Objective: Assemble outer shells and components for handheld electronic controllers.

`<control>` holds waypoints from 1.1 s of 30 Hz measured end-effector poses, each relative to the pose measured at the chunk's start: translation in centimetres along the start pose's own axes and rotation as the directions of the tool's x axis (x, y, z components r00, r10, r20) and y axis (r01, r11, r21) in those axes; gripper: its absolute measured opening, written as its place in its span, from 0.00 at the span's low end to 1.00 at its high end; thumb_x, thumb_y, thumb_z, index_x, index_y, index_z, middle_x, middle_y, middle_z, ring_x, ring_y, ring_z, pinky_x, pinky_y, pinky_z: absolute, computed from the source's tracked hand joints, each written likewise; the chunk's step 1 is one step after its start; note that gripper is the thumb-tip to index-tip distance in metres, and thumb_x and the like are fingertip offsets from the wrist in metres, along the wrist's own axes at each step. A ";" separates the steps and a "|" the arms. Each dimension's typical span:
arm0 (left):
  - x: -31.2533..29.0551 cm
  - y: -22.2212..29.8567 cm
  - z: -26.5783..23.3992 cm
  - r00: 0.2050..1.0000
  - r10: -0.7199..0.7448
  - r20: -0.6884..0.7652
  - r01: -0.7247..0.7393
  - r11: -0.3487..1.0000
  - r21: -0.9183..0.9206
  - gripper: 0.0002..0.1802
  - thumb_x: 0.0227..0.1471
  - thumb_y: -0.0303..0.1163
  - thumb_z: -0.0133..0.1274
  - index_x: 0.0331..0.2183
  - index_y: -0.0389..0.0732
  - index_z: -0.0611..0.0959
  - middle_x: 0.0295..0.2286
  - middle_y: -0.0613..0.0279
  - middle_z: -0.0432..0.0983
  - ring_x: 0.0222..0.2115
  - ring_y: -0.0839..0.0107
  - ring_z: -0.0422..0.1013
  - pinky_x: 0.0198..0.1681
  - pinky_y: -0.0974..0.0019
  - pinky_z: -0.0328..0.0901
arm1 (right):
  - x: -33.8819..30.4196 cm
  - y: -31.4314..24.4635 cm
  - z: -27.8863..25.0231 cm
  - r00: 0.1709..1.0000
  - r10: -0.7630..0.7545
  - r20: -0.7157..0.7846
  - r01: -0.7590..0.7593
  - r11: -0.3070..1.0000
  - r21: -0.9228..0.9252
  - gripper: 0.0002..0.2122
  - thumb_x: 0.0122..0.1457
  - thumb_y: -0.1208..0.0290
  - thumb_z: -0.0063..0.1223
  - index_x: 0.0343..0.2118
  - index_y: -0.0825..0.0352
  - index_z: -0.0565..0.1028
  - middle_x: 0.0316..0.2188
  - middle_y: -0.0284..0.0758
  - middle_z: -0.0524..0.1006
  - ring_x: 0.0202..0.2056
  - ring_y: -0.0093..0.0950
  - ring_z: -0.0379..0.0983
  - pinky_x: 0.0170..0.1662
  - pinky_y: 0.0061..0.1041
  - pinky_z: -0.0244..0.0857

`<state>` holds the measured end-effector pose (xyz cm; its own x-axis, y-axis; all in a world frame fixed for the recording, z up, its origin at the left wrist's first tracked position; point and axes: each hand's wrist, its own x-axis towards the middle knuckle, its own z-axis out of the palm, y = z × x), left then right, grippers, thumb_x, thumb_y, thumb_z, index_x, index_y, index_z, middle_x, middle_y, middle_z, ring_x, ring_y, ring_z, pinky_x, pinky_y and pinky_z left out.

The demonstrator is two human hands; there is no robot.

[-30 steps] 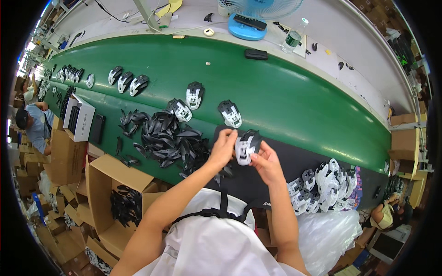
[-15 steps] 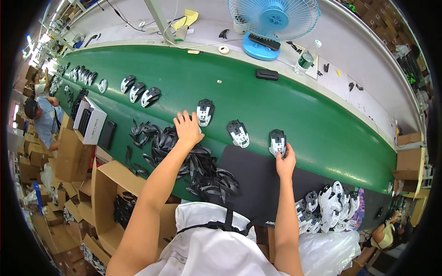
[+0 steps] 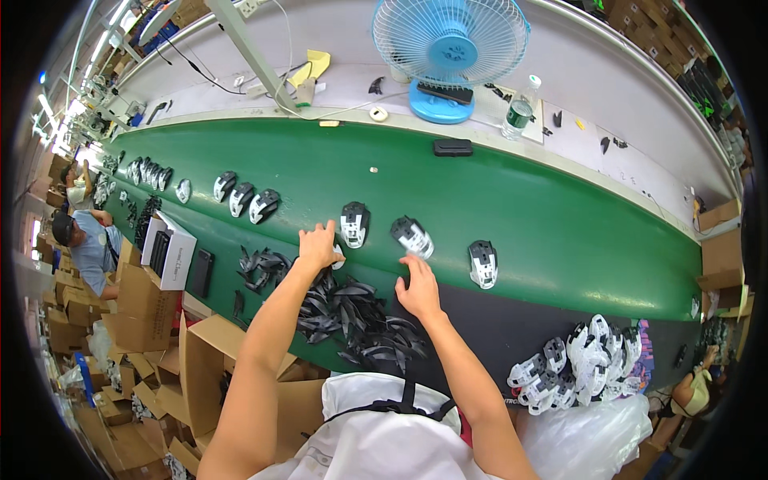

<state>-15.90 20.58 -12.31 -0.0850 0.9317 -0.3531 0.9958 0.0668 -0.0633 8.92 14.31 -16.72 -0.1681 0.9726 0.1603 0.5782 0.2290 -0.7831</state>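
Green worktop [image 3: 560, 216] runs below a blue fan [image 3: 454, 54]; the right hand [image 3: 419, 290], thumb and fingers parted, appears to hold nothing, its fingertips at the near end of a black-and-white mouse shell [image 3: 410, 234], contact unclear. The left hand [image 3: 318, 246] partly hides another shell [image 3: 338, 258] near the black pieces [image 3: 364, 308]; whether it grips that, I cannot tell

Both bare arms reach forward, the left forearm [image 3: 280, 320] and right forearm [image 3: 464, 360] apart. The left grip [image 3: 318, 248] faces palm-down, fingers bent; the right grip [image 3: 419, 290] is loose, thumb parted from curved fingers.
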 end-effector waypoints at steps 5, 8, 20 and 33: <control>0.5 -2.9 1.4 0.969 0.001 -0.249 -0.048 0.982 -0.182 0.34 0.36 0.37 0.66 0.46 0.44 0.69 0.42 0.54 0.71 0.42 0.52 0.70 0.44 0.50 0.63 | 0.4 0.3 -1.4 0.997 0.072 0.021 -0.074 0.989 0.125 0.17 0.47 0.75 0.52 0.44 0.65 0.69 0.51 0.44 0.67 0.50 0.44 0.66 0.53 0.37 0.61; 1.5 -2.7 1.6 0.932 0.069 -0.357 -0.207 0.908 -0.365 0.24 0.39 0.24 0.59 0.42 0.40 0.72 0.40 0.52 0.70 0.42 0.49 0.68 0.44 0.55 0.64 | -2.8 0.4 -4.1 0.987 0.158 0.007 -0.157 0.968 0.196 0.13 0.49 0.75 0.52 0.40 0.66 0.71 0.46 0.42 0.71 0.47 0.40 0.69 0.48 0.34 0.64; -0.7 3.6 -1.0 0.712 0.120 -0.691 -0.513 0.762 -0.395 0.14 0.42 0.19 0.49 0.36 0.35 0.73 0.37 0.50 0.67 0.40 0.50 0.64 0.45 0.56 0.59 | -23.1 2.3 -24.1 0.708 0.471 -0.526 -0.562 0.827 -0.016 0.09 0.46 0.81 0.53 0.33 0.67 0.74 0.31 0.38 0.76 0.33 0.35 0.74 0.34 0.29 0.67; -19.3 19.2 3.9 0.794 0.542 -0.277 -0.472 0.261 -0.842 0.12 0.46 0.26 0.53 0.36 0.38 0.76 0.41 0.57 0.70 0.40 0.64 0.70 0.37 0.67 0.67 | -24.4 3.9 -17.0 0.781 0.326 -0.532 -0.605 0.607 -0.516 0.25 0.43 0.63 0.59 0.46 0.65 0.69 0.49 0.37 0.68 0.53 0.41 0.58 0.50 0.44 0.55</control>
<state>4.73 2.51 -10.32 0.4817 0.8746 -0.0555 0.3297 -0.1222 0.9361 28.81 -7.91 -13.49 0.4820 0.8554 0.1894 0.8645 -0.4291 -0.2618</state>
